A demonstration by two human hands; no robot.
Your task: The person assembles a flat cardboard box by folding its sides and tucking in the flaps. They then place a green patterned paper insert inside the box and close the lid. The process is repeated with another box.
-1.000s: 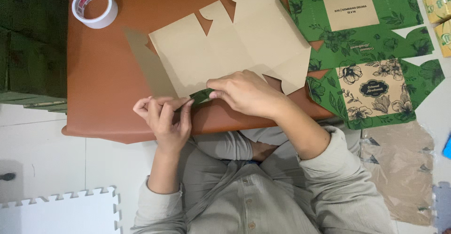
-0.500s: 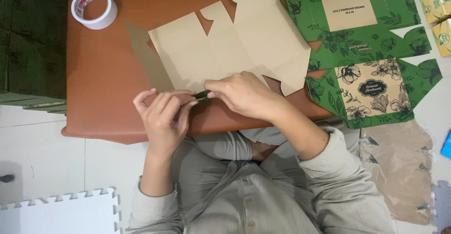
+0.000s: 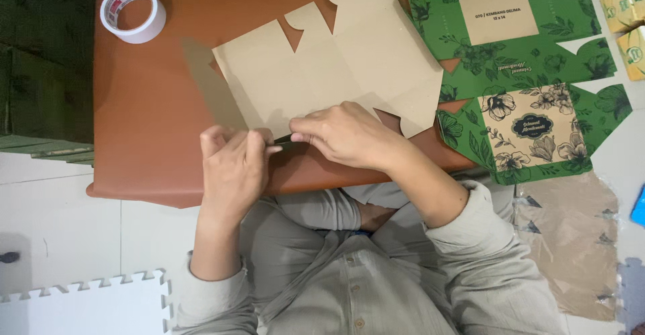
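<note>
A flat brown cardboard box blank, plain side up, lies on a low reddish-brown table. My left hand presses down on the blank's near edge, fingers closed over a folded flap. My right hand rests next to it on the same edge, fingertips pinching a narrow dark-green strip of the flap between the two hands. One long flap of the blank stands folded at the left.
A roll of white tape sits at the table's far left corner. Green flower-printed box blanks lie to the right, brown blanks on the floor below them. A white foam mat lies at lower left.
My left hand has slid right along the near edge toward my right hand, covering more of the green strip. The blank has stayed in place.
</note>
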